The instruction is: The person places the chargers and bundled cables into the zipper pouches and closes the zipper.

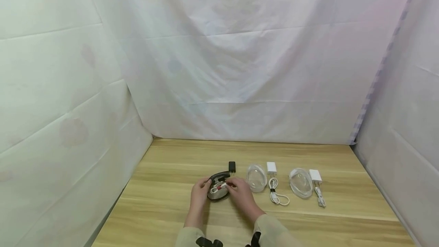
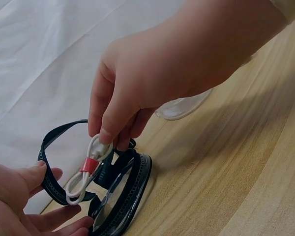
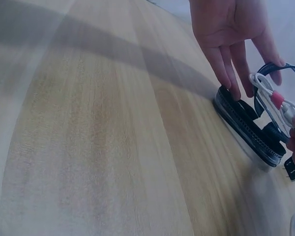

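Observation:
My left hand [image 1: 199, 195] holds a small black-rimmed zip case [image 2: 48, 181], with the thumb and a finger pinching the rim of its raised flap. The case stands unzipped on the table, its lower half [image 3: 247, 129] resting on the wood. Between thumb and fingertips, my right hand [image 1: 242, 194] pinches one end of a coiled white cable [image 2: 74, 191]. A red tie [image 2: 89, 165] binds the middle of that coil. In the left wrist view the cable hangs over the opening of the case. Just behind the case lies a black plug adapter [image 1: 232, 166].
To the right, two clear round cases [image 1: 264, 186] [image 1: 291, 186] lie on the wooden table [image 1: 171, 209]. Beside them are two white plug adapters [image 1: 271, 167] [image 1: 315, 175], a white cable with a black tie [image 1: 273, 191] and another bundled white cable [image 1: 320, 197]. White cloth walls [image 1: 219, 121] surround the table.

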Motion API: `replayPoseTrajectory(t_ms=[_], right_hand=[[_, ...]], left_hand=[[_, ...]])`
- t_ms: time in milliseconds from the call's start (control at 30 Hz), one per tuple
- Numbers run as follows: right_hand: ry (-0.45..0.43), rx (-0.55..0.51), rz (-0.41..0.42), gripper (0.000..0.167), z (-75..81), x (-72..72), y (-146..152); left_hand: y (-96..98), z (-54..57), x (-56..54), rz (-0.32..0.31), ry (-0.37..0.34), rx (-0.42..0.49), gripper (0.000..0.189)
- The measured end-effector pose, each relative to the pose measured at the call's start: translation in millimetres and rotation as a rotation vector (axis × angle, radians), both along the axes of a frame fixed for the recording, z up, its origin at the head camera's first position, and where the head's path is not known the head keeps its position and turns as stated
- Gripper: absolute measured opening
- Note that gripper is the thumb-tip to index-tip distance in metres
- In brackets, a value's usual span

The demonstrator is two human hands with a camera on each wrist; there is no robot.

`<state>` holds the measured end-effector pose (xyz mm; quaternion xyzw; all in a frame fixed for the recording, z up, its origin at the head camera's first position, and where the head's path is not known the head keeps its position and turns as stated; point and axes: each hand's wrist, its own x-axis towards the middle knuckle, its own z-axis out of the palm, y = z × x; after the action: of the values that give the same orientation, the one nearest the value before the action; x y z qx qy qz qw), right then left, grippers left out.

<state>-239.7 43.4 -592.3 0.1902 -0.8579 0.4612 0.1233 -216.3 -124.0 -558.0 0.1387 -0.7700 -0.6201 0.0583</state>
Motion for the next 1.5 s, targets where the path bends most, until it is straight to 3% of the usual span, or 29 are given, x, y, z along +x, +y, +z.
replayPoseTrajectory(t_ms=[433,667,1100,1500], right_hand=[[-0.078,-0.035,-0.037,0.015,-3.4,-5.2,-5],[-0.136,0.024,-0.084,0.015,-11.6,-6.6,-5],[-0.003,0.209,-0.185,0.010,-11.1,-6.6,-18],[-0.025,0.213,-0.193,0.010,-10.1,-11.1,-23]], left_hand=[[0.3,-1.5,1.5,0.000,0.030,-0.036,0.023],[-0.6,-3.3,3.9,0.001,0.023,-0.035,0.023],[1.2,-6.2,4.1,0.018,0.017,-0.004,0.024],[0.5,-6.8,5.8,0.005,0.021,0.025,0.025]])
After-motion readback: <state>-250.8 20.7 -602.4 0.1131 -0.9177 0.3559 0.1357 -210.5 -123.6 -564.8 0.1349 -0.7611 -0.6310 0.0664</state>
